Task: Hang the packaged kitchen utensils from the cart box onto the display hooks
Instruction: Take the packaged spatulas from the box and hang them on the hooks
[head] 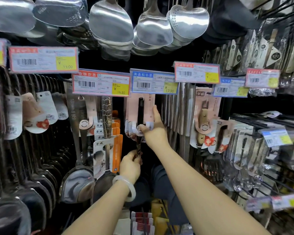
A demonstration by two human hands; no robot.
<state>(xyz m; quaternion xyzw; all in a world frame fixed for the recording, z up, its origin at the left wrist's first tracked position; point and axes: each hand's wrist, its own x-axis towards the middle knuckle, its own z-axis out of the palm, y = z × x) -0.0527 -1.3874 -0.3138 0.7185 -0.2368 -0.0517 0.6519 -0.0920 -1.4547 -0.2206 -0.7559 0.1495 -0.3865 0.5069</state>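
Reading the blue price tag (154, 81) overhead: ¥17.00. Our right hand (154, 127) pinches the pink-carded utensil (140, 114) beneath it; our left hand (131, 165) grips its dark lower handle.

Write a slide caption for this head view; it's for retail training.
Right hand holds a pink-carded black-handled utensil beneath the blue 17.00 price tag; left hand steadies its lower shaft.

"¥ 15.00" is printed on the yellow patch of the upper-left price tag (43, 59). "¥ 16.50" is shown on the red-bordered price tag (101, 85), headed "商品标价签". "¥ 17.00" is carried by the blue-bordered price tag (154, 83) under the same heading. "23.80" is faintly legible on the higher red tag (197, 72). Other labels are too blurred to be read.
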